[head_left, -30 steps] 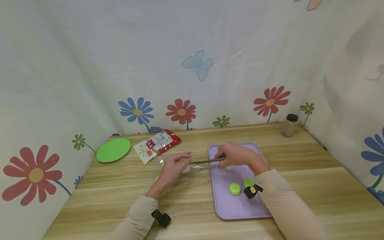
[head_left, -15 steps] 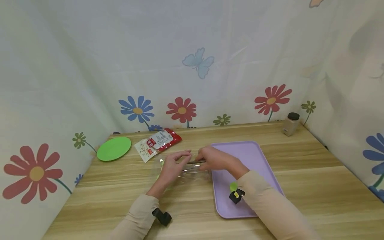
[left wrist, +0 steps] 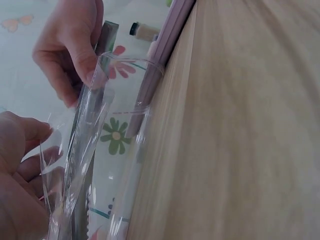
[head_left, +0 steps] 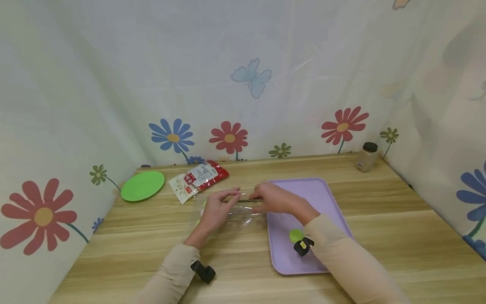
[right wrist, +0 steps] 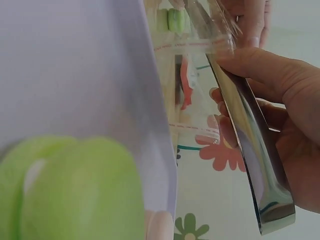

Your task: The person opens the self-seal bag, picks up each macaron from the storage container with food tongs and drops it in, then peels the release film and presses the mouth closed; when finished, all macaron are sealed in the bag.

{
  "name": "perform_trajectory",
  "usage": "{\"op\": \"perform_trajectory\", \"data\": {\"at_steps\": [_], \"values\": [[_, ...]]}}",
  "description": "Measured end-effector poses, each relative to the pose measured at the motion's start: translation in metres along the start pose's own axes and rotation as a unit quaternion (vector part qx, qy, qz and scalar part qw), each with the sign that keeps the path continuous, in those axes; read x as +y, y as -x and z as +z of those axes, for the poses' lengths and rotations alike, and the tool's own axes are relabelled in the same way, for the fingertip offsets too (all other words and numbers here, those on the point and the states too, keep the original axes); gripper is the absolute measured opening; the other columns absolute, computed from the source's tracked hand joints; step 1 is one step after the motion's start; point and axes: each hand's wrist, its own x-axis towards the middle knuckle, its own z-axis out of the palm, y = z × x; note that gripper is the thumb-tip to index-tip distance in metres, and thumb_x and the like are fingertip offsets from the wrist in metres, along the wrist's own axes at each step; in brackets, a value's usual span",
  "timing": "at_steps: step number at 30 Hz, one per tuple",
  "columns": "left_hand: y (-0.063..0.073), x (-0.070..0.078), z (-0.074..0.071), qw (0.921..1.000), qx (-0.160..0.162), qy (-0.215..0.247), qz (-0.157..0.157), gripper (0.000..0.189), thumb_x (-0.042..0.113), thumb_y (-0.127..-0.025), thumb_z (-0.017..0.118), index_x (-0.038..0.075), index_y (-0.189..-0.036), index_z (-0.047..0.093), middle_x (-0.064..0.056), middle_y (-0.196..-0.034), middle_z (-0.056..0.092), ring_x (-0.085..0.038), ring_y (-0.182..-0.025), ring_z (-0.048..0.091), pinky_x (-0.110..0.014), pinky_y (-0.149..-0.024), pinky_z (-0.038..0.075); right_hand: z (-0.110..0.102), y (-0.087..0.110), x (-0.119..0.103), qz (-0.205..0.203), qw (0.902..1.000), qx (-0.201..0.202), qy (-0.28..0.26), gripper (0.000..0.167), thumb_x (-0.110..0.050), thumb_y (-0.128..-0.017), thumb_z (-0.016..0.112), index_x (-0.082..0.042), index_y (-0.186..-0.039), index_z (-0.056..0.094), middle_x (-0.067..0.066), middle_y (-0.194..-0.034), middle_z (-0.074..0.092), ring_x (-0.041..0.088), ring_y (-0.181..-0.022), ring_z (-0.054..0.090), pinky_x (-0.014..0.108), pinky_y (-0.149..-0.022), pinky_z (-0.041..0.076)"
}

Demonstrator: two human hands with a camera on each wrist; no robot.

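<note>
My left hand pinches the upper edge of a clear plastic bag lying on the wooden table. Metal tongs are gripped in my right hand, their arms reaching into the bag's mouth. Green macarons show inside the bag in the right wrist view; the tong tips are hidden by film and my left hand. On the lilac tray sits a green macaron, partly covered by my right wrist's camera. Close up in the right wrist view are green macarons and a pale pink one.
A green plate lies at the back left. Near it is a red and white packet. A dark-lidded jar stands at the back right. Flower-printed cloth walls rise behind and beside the table.
My right hand has moved left with the tongs, from above the tray to the bag's mouth, and the tongs now reach deeper inside. My left hand stays at the bag's edge.
</note>
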Motion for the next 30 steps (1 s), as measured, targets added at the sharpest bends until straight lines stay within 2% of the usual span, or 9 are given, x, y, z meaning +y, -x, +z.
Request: {"op": "perform_trajectory", "data": {"at_steps": [3, 5, 8, 12, 16, 19, 23, 26, 30], "values": [[0.0, 0.001, 0.0, 1.0, 0.002, 0.002, -0.006, 0.017, 0.022, -0.096, 0.07, 0.01, -0.104, 0.078, -0.001, -0.126, 0.069, -0.02, -0.127, 0.057, -0.048, -0.105, 0.046, -0.005, 0.007, 0.001, -0.003, 1.0, 0.003, -0.004, 0.028, -0.019, -0.087, 0.08, -0.002, -0.109, 0.075, 0.0, -0.082, 0.063, 0.009, -0.071, 0.048, 0.025, -0.062, 0.043], [0.0, 0.002, 0.0, 0.9999, 0.001, 0.001, -0.01, 0.015, 0.023, -0.096, 0.07, 0.012, -0.104, 0.078, 0.0, -0.126, 0.068, -0.019, -0.127, 0.056, -0.047, -0.105, 0.046, -0.007, 0.013, 0.002, -0.014, 0.9999, 0.005, -0.008, 0.021, -0.018, -0.088, 0.079, -0.003, -0.102, 0.076, 0.001, -0.078, 0.062, 0.009, -0.069, 0.047, 0.025, -0.061, 0.042], [0.001, 0.003, 0.0, 0.9999, 0.0, 0.001, -0.012, 0.016, 0.023, -0.096, 0.07, 0.012, -0.105, 0.078, 0.0, -0.127, 0.068, -0.02, -0.128, 0.056, -0.046, -0.105, 0.046, -0.011, 0.027, 0.004, -0.008, 0.9997, 0.005, -0.023, 0.017, -0.017, -0.09, 0.076, -0.003, -0.1, 0.076, 0.001, -0.081, 0.066, 0.01, -0.072, 0.053, 0.025, -0.065, 0.047], [0.0, 0.003, -0.002, 0.9999, 0.004, -0.003, -0.014, 0.02, 0.025, -0.097, 0.069, 0.011, -0.108, 0.077, -0.001, -0.128, 0.068, -0.021, -0.129, 0.055, -0.046, -0.109, 0.042, -0.022, 0.053, 0.012, 0.038, 0.9982, -0.006, -0.047, 0.017, -0.018, -0.093, 0.072, -0.006, -0.104, 0.075, -0.005, -0.085, 0.067, 0.01, -0.073, 0.057, 0.026, -0.066, 0.051], [0.0, 0.004, -0.004, 0.9999, 0.006, -0.005, -0.012, 0.021, 0.026, -0.097, 0.068, 0.011, -0.109, 0.076, -0.002, -0.129, 0.067, -0.022, -0.129, 0.055, -0.047, -0.111, 0.041, -0.039, 0.087, 0.028, 0.095, 0.9911, -0.031, -0.087, 0.02, -0.024, -0.096, 0.069, -0.007, -0.105, 0.074, -0.002, -0.084, 0.066, 0.012, -0.06, 0.057, 0.027, -0.054, 0.052], [-0.001, 0.004, -0.004, 0.9999, 0.006, -0.008, -0.013, 0.019, 0.025, -0.097, 0.069, 0.012, -0.108, 0.077, -0.003, -0.128, 0.068, -0.022, -0.128, 0.056, -0.045, -0.11, 0.041, -0.052, 0.115, 0.041, 0.131, 0.9827, -0.043, -0.123, 0.027, -0.029, -0.093, 0.073, -0.005, -0.107, 0.074, -0.001, -0.086, 0.067, 0.013, -0.051, 0.056, 0.028, -0.048, 0.052], [-0.001, 0.002, -0.004, 0.9996, 0.008, -0.013, -0.022, 0.021, 0.026, -0.096, 0.07, 0.01, -0.108, 0.077, 0.0, -0.126, 0.068, -0.021, -0.127, 0.056, -0.043, -0.111, 0.041, -0.066, 0.147, 0.052, 0.155, 0.9749, -0.047, -0.153, 0.032, -0.027, -0.086, 0.081, -0.002, -0.106, 0.075, -0.001, -0.084, 0.067, 0.014, -0.051, 0.056, 0.027, -0.047, 0.051], [-0.001, 0.0, -0.003, 0.9996, 0.007, -0.012, -0.026, 0.024, 0.026, -0.096, 0.07, 0.008, -0.11, 0.076, 0.0, -0.126, 0.068, -0.021, -0.128, 0.056, -0.043, -0.111, 0.04, -0.077, 0.167, 0.059, 0.169, 0.9717, -0.045, -0.159, 0.029, -0.021, -0.085, 0.081, -0.002, -0.106, 0.075, -0.001, -0.081, 0.068, 0.015, -0.056, 0.058, 0.026, -0.049, 0.051], [0.0, -0.002, -0.003, 0.9996, 0.004, -0.009, -0.027, 0.023, 0.026, -0.097, 0.069, 0.008, -0.111, 0.076, -0.001, -0.127, 0.068, -0.022, -0.129, 0.055, -0.044, -0.111, 0.04, -0.089, 0.188, 0.069, 0.163, 0.9758, -0.031, -0.143, 0.027, -0.014, -0.084, 0.08, -0.004, -0.108, 0.074, -0.004, -0.083, 0.069, 0.014, -0.065, 0.06, 0.025, -0.055, 0.053]]}}
